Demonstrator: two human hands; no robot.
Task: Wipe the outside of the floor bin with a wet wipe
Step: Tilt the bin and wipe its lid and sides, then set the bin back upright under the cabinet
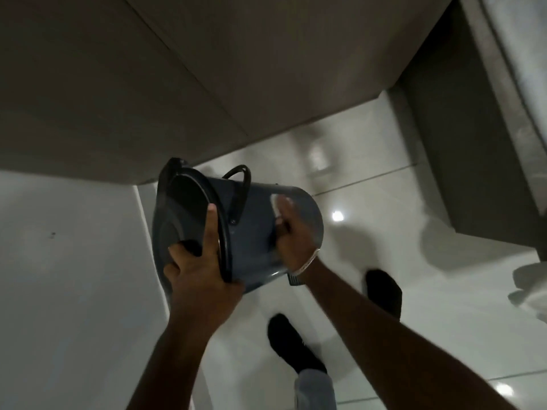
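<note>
A dark grey-blue floor bin (pixel 254 232) with a black rim and a black carry handle (pixel 240 187) is held tipped on its side in mid-air, its mouth facing me and its base pointing away to the right. My left hand (pixel 201 270) grips the rim at the mouth, fingers hooked inside. My right hand (pixel 291 235) presses a white wet wipe (pixel 276 204) flat against the bin's outer wall near the base. The wipe is mostly hidden under the fingers and is blurred.
Glossy white floor tiles (pixel 370 184) lie below. My two feet in black socks (pixel 296 347) stand under the bin. A beige cabinet front (pixel 118 84) fills the upper left, a white panel (pixel 74 276) the left, and a dark cabinet (pixel 461 143) the right.
</note>
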